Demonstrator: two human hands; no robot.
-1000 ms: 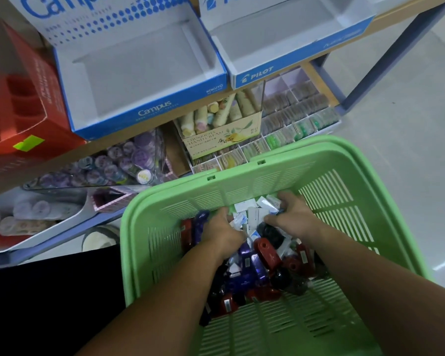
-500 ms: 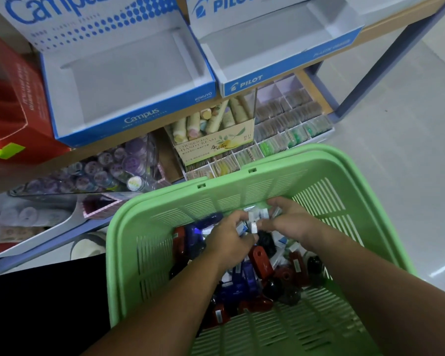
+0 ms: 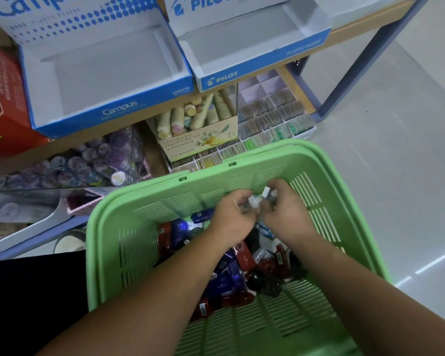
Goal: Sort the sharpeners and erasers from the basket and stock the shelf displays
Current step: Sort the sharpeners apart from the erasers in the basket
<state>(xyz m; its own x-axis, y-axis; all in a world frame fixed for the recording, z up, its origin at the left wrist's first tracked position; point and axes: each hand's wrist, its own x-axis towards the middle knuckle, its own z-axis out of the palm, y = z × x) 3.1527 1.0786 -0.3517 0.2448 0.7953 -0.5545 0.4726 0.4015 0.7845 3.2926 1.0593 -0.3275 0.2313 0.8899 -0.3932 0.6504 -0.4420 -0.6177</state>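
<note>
Campus tray (image 3: 106,73) and Pilot tray (image 3: 244,44) stood open-topped on the upper shelf (image 3: 365,20), reachable from above. Basket (image 3: 216,191) far wall rose before the hand cream box (image 3: 198,140); both forearms (image 3: 332,273) and sharpener pile (image 3: 231,271) crowded its middle.

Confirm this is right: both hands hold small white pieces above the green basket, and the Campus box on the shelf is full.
Wrong on one point: the head view shows the Campus box empty, not full. The rest holds: the left hand and right hand hold small white pieces above the green basket.
</note>
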